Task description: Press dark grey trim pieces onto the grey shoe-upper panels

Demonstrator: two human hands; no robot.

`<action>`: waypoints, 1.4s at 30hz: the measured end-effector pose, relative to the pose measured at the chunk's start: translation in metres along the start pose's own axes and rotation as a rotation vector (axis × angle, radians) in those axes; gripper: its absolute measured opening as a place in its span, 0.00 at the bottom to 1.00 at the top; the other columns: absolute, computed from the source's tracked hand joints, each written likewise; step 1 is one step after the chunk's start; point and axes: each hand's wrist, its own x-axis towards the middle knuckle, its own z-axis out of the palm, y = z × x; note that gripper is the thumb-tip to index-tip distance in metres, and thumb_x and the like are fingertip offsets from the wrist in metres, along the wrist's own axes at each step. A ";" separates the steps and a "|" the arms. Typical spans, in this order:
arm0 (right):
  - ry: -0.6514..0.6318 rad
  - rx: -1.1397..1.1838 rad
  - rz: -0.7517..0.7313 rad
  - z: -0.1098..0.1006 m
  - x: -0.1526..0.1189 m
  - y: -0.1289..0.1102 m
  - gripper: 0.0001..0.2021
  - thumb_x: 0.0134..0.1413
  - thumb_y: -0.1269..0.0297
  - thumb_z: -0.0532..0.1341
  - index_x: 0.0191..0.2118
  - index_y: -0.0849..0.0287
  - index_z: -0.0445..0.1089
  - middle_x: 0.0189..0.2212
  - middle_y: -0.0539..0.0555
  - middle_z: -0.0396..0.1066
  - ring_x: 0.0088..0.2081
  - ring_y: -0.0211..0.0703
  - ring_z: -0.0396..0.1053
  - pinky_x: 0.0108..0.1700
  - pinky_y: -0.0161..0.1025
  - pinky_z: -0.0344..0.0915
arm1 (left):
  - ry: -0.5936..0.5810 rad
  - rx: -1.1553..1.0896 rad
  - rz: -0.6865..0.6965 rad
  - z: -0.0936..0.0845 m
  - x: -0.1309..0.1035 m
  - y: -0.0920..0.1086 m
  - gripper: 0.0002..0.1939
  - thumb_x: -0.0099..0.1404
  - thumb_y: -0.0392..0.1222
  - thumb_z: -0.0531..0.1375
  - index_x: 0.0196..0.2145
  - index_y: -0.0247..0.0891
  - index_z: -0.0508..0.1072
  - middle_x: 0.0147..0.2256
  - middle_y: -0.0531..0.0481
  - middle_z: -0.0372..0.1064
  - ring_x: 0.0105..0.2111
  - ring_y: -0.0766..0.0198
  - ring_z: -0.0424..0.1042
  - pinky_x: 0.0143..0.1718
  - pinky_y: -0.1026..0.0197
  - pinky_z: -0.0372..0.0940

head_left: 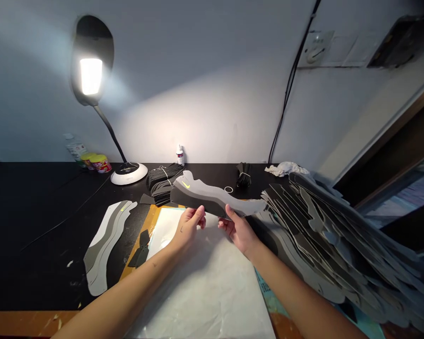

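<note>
I hold a grey shoe panel (212,200) with a small yellow swoosh mark above the white sheet (205,282); my left hand (189,228) and right hand (238,230) pinch its near edge. A heap of cut panels (325,226) lies right, a lit lamp (92,61) far left.

Left hand (189,227) and right hand (238,230) raised together, fingers pinching.
</note>
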 end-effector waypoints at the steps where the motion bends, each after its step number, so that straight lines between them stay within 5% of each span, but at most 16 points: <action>1: -0.047 0.022 0.010 0.001 -0.002 0.000 0.27 0.27 0.44 0.79 0.28 0.59 0.73 0.21 0.48 0.71 0.23 0.36 0.68 0.28 0.33 0.70 | -0.012 -0.002 -0.005 0.001 -0.001 0.000 0.26 0.61 0.65 0.63 0.26 0.38 0.66 0.22 0.54 0.63 0.23 0.66 0.63 0.28 0.62 0.59; 5: -0.169 -0.044 0.001 0.003 -0.007 0.004 0.24 0.31 0.46 0.79 0.24 0.62 0.75 0.23 0.50 0.72 0.28 0.36 0.69 0.32 0.33 0.69 | -0.055 0.013 -0.005 0.002 -0.005 0.003 0.26 0.62 0.65 0.62 0.25 0.38 0.66 0.22 0.53 0.63 0.23 0.66 0.63 0.28 0.62 0.59; 11: -0.002 -0.167 -0.014 0.001 -0.004 0.010 0.24 0.28 0.45 0.79 0.23 0.64 0.78 0.24 0.52 0.75 0.26 0.35 0.67 0.34 0.36 0.69 | -0.048 0.091 0.010 0.000 -0.005 0.009 0.28 0.63 0.65 0.61 0.21 0.38 0.63 0.19 0.54 0.59 0.23 0.66 0.60 0.28 0.62 0.56; 19: -0.045 -0.087 0.061 0.005 -0.008 0.006 0.24 0.20 0.49 0.81 0.20 0.63 0.76 0.21 0.48 0.71 0.25 0.32 0.65 0.34 0.32 0.65 | -0.079 0.109 0.012 0.001 -0.006 0.007 0.28 0.64 0.65 0.58 0.21 0.38 0.63 0.19 0.54 0.57 0.22 0.66 0.57 0.27 0.62 0.55; 25: -0.011 -0.079 0.045 0.003 -0.004 0.007 0.24 0.24 0.49 0.80 0.22 0.64 0.77 0.22 0.50 0.73 0.24 0.31 0.64 0.31 0.33 0.65 | -0.093 0.134 0.043 0.002 -0.009 0.011 0.27 0.63 0.64 0.61 0.22 0.37 0.67 0.20 0.53 0.61 0.23 0.65 0.61 0.27 0.62 0.57; 37: 0.032 -0.024 -0.021 0.001 0.001 0.002 0.23 0.20 0.52 0.81 0.21 0.64 0.76 0.20 0.49 0.71 0.23 0.30 0.61 0.27 0.31 0.62 | 0.197 -0.043 0.207 -0.008 0.006 0.011 0.30 0.63 0.68 0.61 0.24 0.41 0.55 0.20 0.59 0.51 0.19 0.70 0.52 0.19 0.67 0.53; 42: 0.020 -0.016 -0.062 0.003 -0.001 0.002 0.23 0.23 0.53 0.81 0.20 0.64 0.73 0.19 0.48 0.69 0.22 0.29 0.61 0.26 0.31 0.62 | 0.188 -0.099 0.222 -0.014 0.012 0.013 0.30 0.60 0.63 0.65 0.22 0.40 0.54 0.18 0.60 0.48 0.18 0.72 0.50 0.18 0.68 0.50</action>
